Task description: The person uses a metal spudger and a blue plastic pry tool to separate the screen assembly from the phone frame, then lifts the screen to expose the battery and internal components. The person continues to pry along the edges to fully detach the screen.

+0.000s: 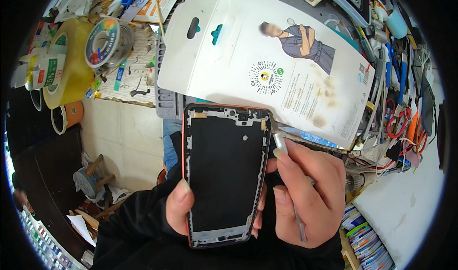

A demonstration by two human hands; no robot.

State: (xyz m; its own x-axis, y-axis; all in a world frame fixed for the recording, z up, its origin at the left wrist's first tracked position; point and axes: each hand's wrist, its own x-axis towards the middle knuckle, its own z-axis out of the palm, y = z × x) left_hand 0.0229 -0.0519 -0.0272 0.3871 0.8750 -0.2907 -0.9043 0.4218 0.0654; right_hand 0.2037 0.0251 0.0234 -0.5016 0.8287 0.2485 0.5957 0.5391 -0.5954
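Observation:
A phone frame [229, 174] without its screen stands nearly upright in front of me, black inside with grey residue along its border and an orange-red outer edge. My left hand [179, 207] grips it near the bottom, thumb on the left side and fingertips showing past the right side. My right hand [312, 198] pinches a slim silver metal tool [279, 142], its narrow tip at the frame's upper right corner. Whether the tip touches the rim, I cannot tell. The tool's thin rear end comes out below my fingers.
Behind the phone lies a large white printed cardboard sheet [214, 64] with brownish stains. Yellow tape [76, 79] and a solder spool [125, 44] stand at left. Red-handled scissors [404, 122], cables and tools crowd the right. A stool [90, 179] stands on the floor.

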